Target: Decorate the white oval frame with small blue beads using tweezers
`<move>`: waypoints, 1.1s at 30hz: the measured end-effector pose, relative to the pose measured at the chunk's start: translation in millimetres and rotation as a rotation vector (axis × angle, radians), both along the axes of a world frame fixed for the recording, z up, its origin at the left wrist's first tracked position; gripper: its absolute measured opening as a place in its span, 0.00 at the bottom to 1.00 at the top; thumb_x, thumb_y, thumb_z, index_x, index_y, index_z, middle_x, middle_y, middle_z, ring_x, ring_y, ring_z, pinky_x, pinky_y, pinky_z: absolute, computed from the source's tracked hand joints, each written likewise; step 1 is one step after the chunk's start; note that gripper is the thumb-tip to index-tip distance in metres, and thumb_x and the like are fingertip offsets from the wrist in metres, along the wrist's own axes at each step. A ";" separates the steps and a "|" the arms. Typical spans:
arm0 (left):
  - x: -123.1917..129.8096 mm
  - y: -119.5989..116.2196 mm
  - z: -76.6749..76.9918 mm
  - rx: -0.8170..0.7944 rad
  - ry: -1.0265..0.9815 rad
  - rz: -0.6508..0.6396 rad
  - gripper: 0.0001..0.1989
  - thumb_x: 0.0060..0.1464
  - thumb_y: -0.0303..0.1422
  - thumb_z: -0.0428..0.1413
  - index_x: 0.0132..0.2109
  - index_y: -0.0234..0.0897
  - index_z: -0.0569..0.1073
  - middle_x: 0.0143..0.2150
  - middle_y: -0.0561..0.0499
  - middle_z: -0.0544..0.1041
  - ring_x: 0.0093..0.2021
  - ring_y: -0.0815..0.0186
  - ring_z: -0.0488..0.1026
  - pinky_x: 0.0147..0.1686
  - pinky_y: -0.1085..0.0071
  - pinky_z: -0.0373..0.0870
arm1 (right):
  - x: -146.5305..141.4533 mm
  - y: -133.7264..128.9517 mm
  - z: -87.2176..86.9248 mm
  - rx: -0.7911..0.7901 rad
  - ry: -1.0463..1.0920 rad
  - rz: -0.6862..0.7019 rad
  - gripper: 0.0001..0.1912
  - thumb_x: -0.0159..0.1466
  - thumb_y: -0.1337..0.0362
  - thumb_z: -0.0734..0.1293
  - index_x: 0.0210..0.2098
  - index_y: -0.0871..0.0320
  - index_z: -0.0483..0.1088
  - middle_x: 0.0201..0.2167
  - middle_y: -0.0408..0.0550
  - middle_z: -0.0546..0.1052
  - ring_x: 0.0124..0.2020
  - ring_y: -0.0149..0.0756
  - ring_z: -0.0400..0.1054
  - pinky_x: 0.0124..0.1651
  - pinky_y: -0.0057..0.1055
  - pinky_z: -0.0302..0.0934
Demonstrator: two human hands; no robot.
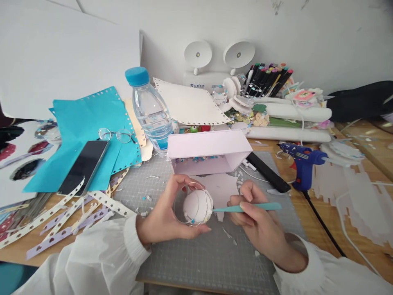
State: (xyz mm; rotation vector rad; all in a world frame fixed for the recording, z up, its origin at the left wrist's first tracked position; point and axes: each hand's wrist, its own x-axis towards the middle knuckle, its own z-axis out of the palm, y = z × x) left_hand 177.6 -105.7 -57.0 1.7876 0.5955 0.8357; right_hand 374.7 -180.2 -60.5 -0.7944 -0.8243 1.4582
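White-sleeved left hand (172,217) holds a round, pale, blue-flecked piece (195,206).

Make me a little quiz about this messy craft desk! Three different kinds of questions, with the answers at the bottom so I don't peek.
1. True or false: the phone is lying on blue paper.

2. Pick one: how many round lamps are at the back, by the wall?
A) one
B) two
C) three

3. Fill in the colour: the right hand holds a thin, pointed ____ tool.

Key: 1 true; 2 B; 3 blue-green
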 end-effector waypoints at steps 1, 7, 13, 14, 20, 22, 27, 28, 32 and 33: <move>-0.5 -0.2 0.0 0.013 0.012 0.006 0.34 0.40 0.33 0.69 0.50 0.44 0.58 0.48 0.46 0.70 0.48 0.59 0.67 0.48 0.60 0.64 | 0.3 -0.5 -0.9 0.008 -0.010 0.002 0.12 0.68 0.62 0.59 0.31 0.52 0.50 0.18 0.33 0.49 0.18 0.26 0.39 0.23 0.26 0.38; -1.3 -0.5 -1.2 0.066 0.072 0.045 0.35 0.39 0.34 0.69 0.51 0.43 0.58 0.49 0.46 0.69 0.48 0.57 0.68 0.48 0.59 0.63 | 0.9 -3.5 -5.0 0.063 -0.144 -0.039 0.12 0.69 0.61 0.59 0.31 0.52 0.51 0.21 0.34 0.48 0.20 0.27 0.42 0.23 0.26 0.40; -0.5 -1.8 -0.1 0.076 0.080 0.037 0.36 0.38 0.34 0.69 0.50 0.43 0.58 0.48 0.46 0.70 0.48 0.57 0.68 0.47 0.60 0.63 | 0.7 -2.1 -4.2 0.065 -0.168 -0.039 0.13 0.68 0.59 0.59 0.30 0.52 0.50 0.21 0.34 0.48 0.19 0.27 0.40 0.23 0.26 0.40; -0.7 -1.9 -0.1 0.072 0.080 0.038 0.35 0.39 0.34 0.69 0.50 0.42 0.58 0.48 0.46 0.70 0.48 0.57 0.68 0.47 0.59 0.63 | 0.8 -1.7 -4.3 0.063 -0.164 -0.039 0.13 0.68 0.59 0.59 0.30 0.51 0.50 0.20 0.34 0.48 0.19 0.27 0.40 0.23 0.26 0.40; -0.6 -0.6 -1.7 0.059 0.091 0.057 0.35 0.40 0.34 0.69 0.50 0.43 0.58 0.49 0.46 0.69 0.49 0.57 0.68 0.48 0.59 0.65 | 1.1 -2.6 -6.4 0.055 -0.180 -0.029 0.13 0.68 0.58 0.60 0.31 0.52 0.50 0.21 0.34 0.49 0.20 0.28 0.41 0.23 0.26 0.42; 0.0 -0.3 -1.7 0.073 0.101 0.056 0.35 0.39 0.34 0.69 0.51 0.42 0.58 0.48 0.45 0.69 0.49 0.58 0.68 0.48 0.60 0.66 | 0.7 -3.2 -6.4 0.071 -0.181 -0.023 0.13 0.68 0.59 0.59 0.31 0.52 0.50 0.20 0.34 0.49 0.20 0.28 0.42 0.24 0.26 0.42; 0.3 -0.6 -1.0 0.106 0.106 0.052 0.35 0.39 0.34 0.69 0.51 0.42 0.58 0.49 0.45 0.69 0.49 0.57 0.69 0.47 0.60 0.67 | 0.7 -1.6 -4.9 0.046 -0.125 -0.001 0.12 0.69 0.60 0.58 0.31 0.52 0.50 0.21 0.34 0.49 0.20 0.27 0.40 0.24 0.26 0.40; 0.0 -0.9 -1.0 0.104 0.104 0.053 0.35 0.39 0.35 0.69 0.51 0.42 0.58 0.49 0.45 0.69 0.49 0.57 0.69 0.47 0.60 0.67 | 0.9 -1.1 -4.6 0.039 -0.123 -0.002 0.12 0.69 0.60 0.58 0.31 0.52 0.51 0.21 0.34 0.48 0.20 0.27 0.40 0.23 0.26 0.40; -0.9 -1.8 -0.8 0.101 0.115 0.060 0.36 0.39 0.35 0.69 0.51 0.42 0.58 0.49 0.45 0.70 0.49 0.57 0.69 0.47 0.60 0.67 | 1.2 -0.5 -4.1 0.021 -0.122 -0.006 0.12 0.69 0.60 0.59 0.30 0.52 0.51 0.21 0.34 0.48 0.20 0.27 0.39 0.23 0.26 0.39; -0.9 -1.9 -0.6 0.104 0.120 0.060 0.36 0.38 0.35 0.69 0.51 0.41 0.58 0.48 0.45 0.70 0.48 0.57 0.69 0.46 0.61 0.67 | 1.0 -0.8 -4.2 0.022 -0.113 0.001 0.12 0.69 0.60 0.59 0.31 0.52 0.51 0.21 0.34 0.48 0.20 0.27 0.39 0.23 0.26 0.39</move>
